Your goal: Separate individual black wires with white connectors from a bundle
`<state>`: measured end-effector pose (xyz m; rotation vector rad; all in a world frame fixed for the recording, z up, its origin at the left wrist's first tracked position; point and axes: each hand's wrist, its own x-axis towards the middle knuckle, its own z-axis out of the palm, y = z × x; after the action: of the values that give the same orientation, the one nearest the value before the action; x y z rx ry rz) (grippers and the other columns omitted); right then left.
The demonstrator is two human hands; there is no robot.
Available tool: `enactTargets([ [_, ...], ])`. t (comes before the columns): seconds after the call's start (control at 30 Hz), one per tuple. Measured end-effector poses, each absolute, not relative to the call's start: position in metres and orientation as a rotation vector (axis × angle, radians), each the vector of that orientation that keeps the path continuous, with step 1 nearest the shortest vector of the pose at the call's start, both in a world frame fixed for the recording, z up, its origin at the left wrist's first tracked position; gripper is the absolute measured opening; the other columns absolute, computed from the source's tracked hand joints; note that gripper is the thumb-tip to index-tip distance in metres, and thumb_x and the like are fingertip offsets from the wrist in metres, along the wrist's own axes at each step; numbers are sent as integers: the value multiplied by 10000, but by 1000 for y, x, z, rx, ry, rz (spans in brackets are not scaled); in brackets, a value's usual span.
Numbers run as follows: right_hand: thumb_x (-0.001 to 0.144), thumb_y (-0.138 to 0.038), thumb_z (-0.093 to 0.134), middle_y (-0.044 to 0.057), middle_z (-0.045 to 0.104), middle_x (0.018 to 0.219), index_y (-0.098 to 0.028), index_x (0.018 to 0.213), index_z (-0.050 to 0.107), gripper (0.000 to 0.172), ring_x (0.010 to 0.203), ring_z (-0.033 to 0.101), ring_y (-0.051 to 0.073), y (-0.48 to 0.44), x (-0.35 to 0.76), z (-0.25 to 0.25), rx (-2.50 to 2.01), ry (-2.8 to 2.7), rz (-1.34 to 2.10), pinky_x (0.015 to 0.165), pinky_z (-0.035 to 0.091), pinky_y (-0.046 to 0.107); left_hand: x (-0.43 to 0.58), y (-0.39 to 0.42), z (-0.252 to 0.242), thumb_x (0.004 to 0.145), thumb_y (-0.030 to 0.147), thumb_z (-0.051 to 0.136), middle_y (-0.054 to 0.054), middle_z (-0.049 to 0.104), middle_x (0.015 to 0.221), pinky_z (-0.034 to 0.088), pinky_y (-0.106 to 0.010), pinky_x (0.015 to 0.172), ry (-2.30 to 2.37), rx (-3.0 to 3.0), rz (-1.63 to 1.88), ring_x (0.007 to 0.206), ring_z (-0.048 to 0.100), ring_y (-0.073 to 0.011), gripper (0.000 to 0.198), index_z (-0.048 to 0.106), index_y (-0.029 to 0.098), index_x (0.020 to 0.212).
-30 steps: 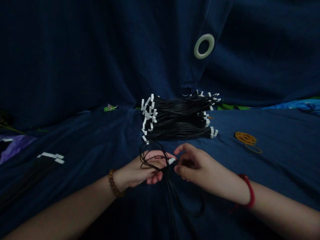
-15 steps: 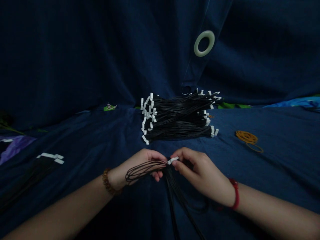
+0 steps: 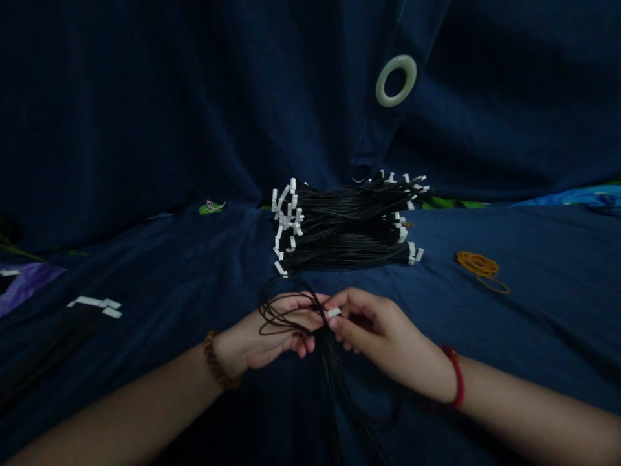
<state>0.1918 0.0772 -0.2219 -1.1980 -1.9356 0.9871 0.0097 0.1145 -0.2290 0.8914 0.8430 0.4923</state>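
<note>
Thin black cables hang down between my hands, and some of them loop back over my left hand. That hand is closed on the cables, its thumb and fingers pinching them near their upper end. My right hand pinches a small white connector at the cable ends, between thumb and forefinger, touching the left fingertips. Just beyond my hands lies a pile of black cable bundles, with white connectors at both sides.
More black cables with white connectors lie at the left. Orange-brown rubber bands rest at the right. Dark blue cloth covers the surface and rises behind, where a pale ring is set into it. A purple item is at the left edge.
The cable loops over my left hand have swung upward and spread apart. Less of the white connector shows between my right fingers, and my hands are closer together.
</note>
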Motion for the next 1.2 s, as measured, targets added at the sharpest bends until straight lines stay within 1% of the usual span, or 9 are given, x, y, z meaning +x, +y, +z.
enactTargets([
  [0.1,784,-254,565,13,628,883,-205,1176,437,414,727,599,139,71,202,-197,-1343,-2043,710,625,461,249,10,117,-228,680,97,642,8,571,636,347,-125,346,845,888,515,401,494,-42,427,607,165,1100],
  [0.13,759,-219,562,40,619,968,-202,1102,499,350,797,599,163,65,206,-187,-1395,-2108,471,675,459,277,9,118,-229,681,97,638,21,544,600,337,-122,346,840,888,533,394,485,-40,419,615,173,1092],
  [0.23,704,-142,505,10,637,662,-219,707,598,120,543,592,166,43,210,-171,-1470,-2439,337,469,402,264,8,121,-230,684,91,623,37,493,554,336,-117,359,821,886,586,393,474,-36,357,646,177,1029],
  [0.37,608,-51,515,4,571,413,-213,536,627,210,324,496,154,27,201,-179,-1533,-2833,407,318,195,269,5,122,-232,672,75,622,30,508,578,319,-116,344,775,895,637,380,458,-32,363,643,183,1018],
  [0.5,703,-30,464,8,672,695,-206,849,649,295,533,591,124,41,192,-184,-1409,-2633,692,442,359,209,5,118,-234,696,89,629,20,530,616,316,-124,314,699,926,653,390,485,-48,325,642,191,1005],
  [0.57,790,-77,404,11,664,787,-194,872,627,265,639,597,108,51,193,-182,-1339,-2446,888,546,398,191,6,117,-235,721,109,622,17,541,646,331,-128,312,675,922,676,396,502,-51,285,644,194,992],
  [0.73,808,-357,495,-22,561,593,-162,716,596,238,534,486,88,61,196,-190,-1440,-2193,1287,449,308,183,9,114,-230,688,64,643,17,557,737,379,-112,369,719,867,769,427,518,-27,309,654,191,969],
  [1.0,775,-265,518,5,596,591,-137,638,500,189,505,487,70,70,195,-189,-1402,-1795,1781,476,351,173,11,116,-228,689,57,623,24,561,724,370,-118,371,799,879,772,425,507,-28,326,653,201,980],
  [1.2,788,-282,502,14,610,635,-117,769,550,173,502,552,74,70,199,-180,-1346,-1582,1915,467,383,165,8,119,-233,698,63,623,5,582,757,389,-132,425,766,902,786,489,519,-45,358,632,201,1028],
])
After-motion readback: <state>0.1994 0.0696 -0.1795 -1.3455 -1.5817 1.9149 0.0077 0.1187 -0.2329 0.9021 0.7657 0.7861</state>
